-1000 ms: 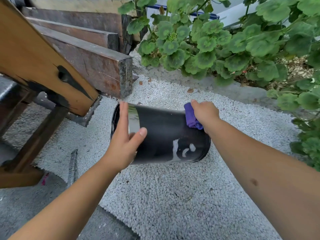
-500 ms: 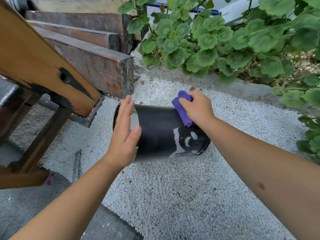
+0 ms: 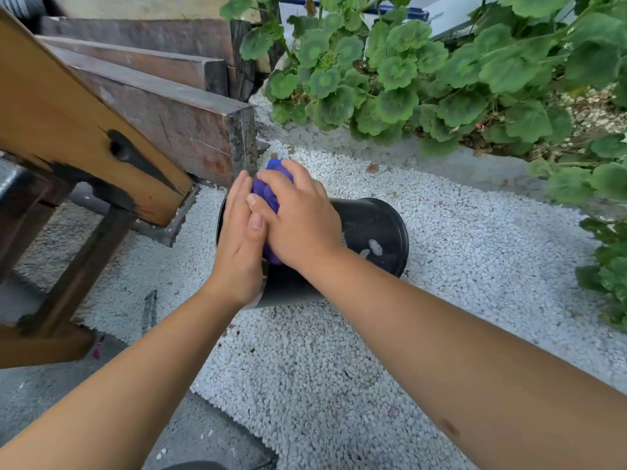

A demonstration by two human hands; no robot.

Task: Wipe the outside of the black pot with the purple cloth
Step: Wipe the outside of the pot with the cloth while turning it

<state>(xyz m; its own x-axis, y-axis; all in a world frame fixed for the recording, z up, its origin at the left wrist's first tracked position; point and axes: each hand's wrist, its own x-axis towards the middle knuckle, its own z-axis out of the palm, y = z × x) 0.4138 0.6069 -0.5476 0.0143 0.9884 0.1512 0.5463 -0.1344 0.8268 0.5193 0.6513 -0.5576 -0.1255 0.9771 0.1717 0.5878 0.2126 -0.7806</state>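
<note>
The black pot (image 3: 369,228) lies on its side on white gravel, its bottom end to the right with white smears on it. My right hand (image 3: 298,218) presses the bunched purple cloth (image 3: 268,195) onto the pot's upper side near the left, open end. My left hand (image 3: 239,242) lies flat against the pot's rim end, fingers straight and together, touching my right hand. The two hands hide most of the pot's left half and much of the cloth.
Stacked dark wooden beams (image 3: 176,120) and a slanted orange plank (image 3: 68,130) stand close on the left. Green leafy plants (image 3: 407,79) fill the back and right. White gravel (image 3: 339,368) covers the ground around the pot, with grey concrete (image 3: 210,439) at the lower left.
My right hand has slid the purple cloth leftward along the pot, from its right end to the rim end beside my left hand. The pot has turned slightly, its bottom facing me more.
</note>
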